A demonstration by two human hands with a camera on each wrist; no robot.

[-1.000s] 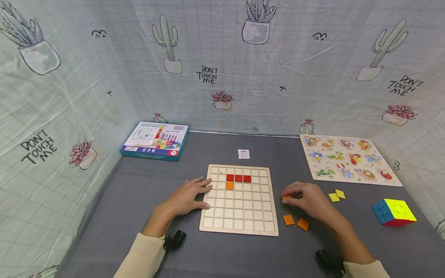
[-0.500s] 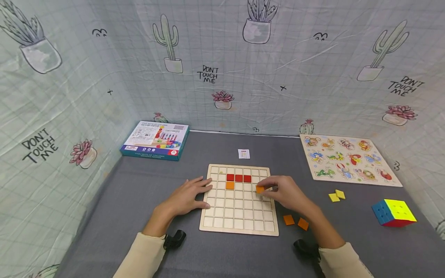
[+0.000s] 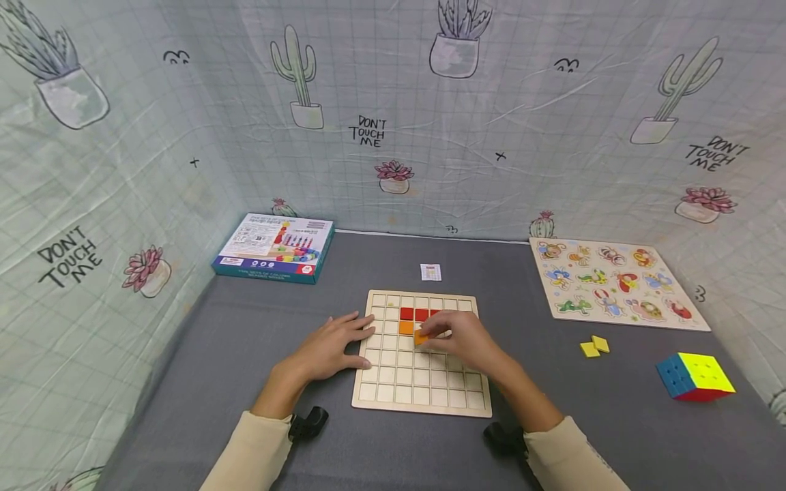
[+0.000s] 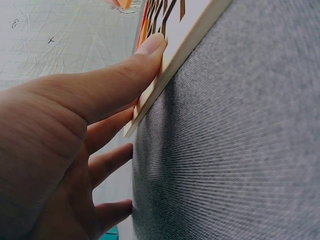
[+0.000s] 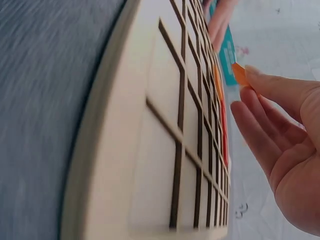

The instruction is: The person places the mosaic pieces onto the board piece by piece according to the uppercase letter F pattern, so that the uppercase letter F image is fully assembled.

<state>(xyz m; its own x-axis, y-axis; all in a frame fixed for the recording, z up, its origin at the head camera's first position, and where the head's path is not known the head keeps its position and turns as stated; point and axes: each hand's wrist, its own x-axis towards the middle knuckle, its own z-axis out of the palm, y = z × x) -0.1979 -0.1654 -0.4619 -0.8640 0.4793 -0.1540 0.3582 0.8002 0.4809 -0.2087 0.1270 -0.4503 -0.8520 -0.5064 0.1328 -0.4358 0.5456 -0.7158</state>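
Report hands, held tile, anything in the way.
Right hand pinching orange tile over grid board. Left hand touching board's left edge. Nothing visibly blocking the tile.

"DON'T TOUCH ME" reads three times across the printed cloth (image 3: 245, 157) before me: left, centre and right. On the box (image 3: 273, 249) I make out "SETS OF COLUMN"; its other print and the white card's (image 3: 431, 272) are too small.

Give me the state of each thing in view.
Orange square tile: pinched in right hand
Other orange tile: set in grid
Red square tiles: set in grid
Pale wooden grid board: partly filled, left hand touching
Yellow square tiles: loose
Multicoloured cube: visible faces single-coloured
White-and-teal cardboard box: closed
White printed card: flat
Cartoon-animal puzzle board: flat
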